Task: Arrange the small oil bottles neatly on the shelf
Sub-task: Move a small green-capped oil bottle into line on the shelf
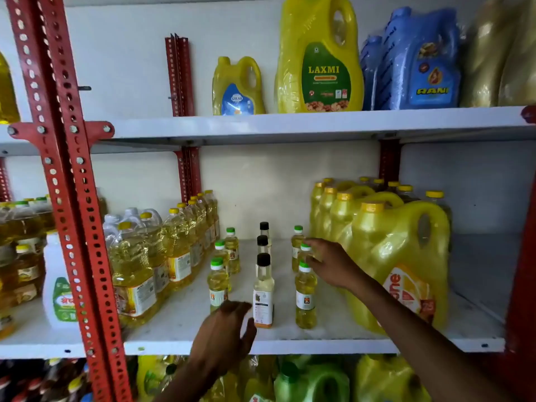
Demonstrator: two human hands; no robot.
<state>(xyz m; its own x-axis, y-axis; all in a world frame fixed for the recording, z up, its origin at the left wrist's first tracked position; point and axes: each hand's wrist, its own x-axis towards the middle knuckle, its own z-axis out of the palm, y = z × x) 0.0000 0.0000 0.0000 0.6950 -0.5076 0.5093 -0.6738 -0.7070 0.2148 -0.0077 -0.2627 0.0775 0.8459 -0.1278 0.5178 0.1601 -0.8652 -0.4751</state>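
Note:
Small oil bottles stand in three rows on the white middle shelf (188,317). The left row has green-capped yellow bottles (217,281). Black-capped pale bottles (263,291) make up the middle row. On the right is another green-capped row (305,297). My right hand (327,264) reaches in from the right, fingers around the middle bottle of the right row (304,250). My left hand (224,329) hovers at the shelf's front edge, fingers apart, just before the front left bottle and beside the front black-capped one, holding nothing.
Large clear oil bottles (162,250) crowd the shelf to the left, big yellow jugs (397,262) to the right. A red slotted upright (69,198) stands at the left front. The upper shelf (290,126) carries more jugs. More bottles sit below.

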